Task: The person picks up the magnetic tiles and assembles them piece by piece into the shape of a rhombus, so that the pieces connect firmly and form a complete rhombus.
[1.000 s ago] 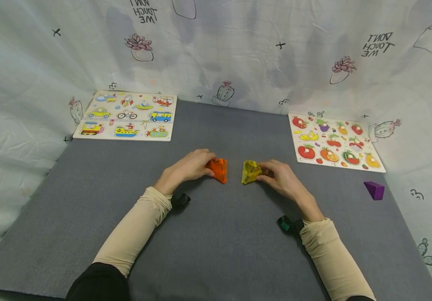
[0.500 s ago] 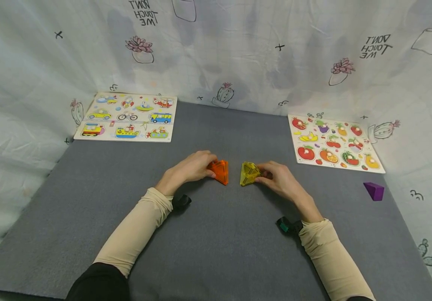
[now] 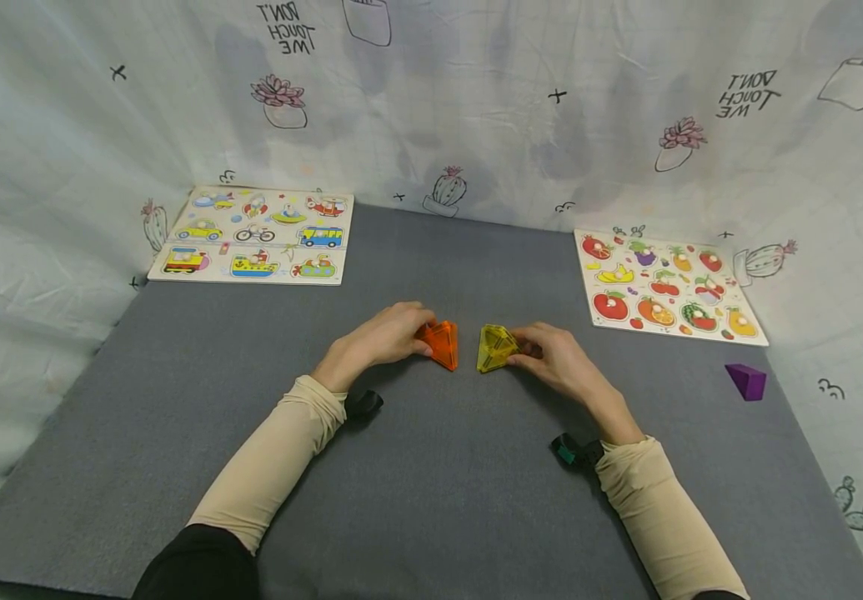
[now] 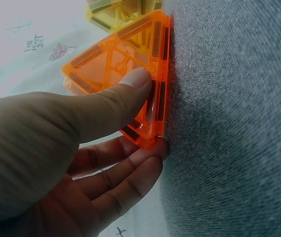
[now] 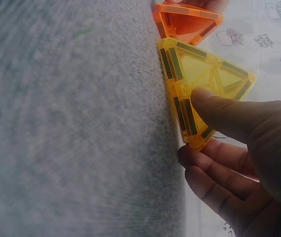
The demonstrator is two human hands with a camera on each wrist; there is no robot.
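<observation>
My left hand (image 3: 380, 337) holds an orange see-through pyramid of triangular magnetic tiles (image 3: 444, 345) on the grey table. In the left wrist view the thumb presses one face of this orange pyramid (image 4: 93, 69), with fingers curled behind it. Facing it across a narrow gap is a matching yellow pyramid of magnetic tiles (image 3: 494, 347), gripped by my right hand (image 3: 564, 360). The right wrist view has the thumb on a face of the yellow pyramid (image 5: 194, 71), its base edge along the table surface. Beyond it the orange pyramid (image 5: 187, 22) shows partly.
A vehicle puzzle board (image 3: 251, 279) lies at the back left of the grey table (image 3: 431, 483). At the back right is a fruit puzzle board (image 3: 626, 287). A purple wedge-shaped block (image 3: 748, 382) sits near the right edge. A printed white curtain (image 3: 476, 100) hangs behind.
Both hands have brought their pyramids slightly toward each other: the orange one a little right, the yellow one a little left. The gap between them has narrowed.
</observation>
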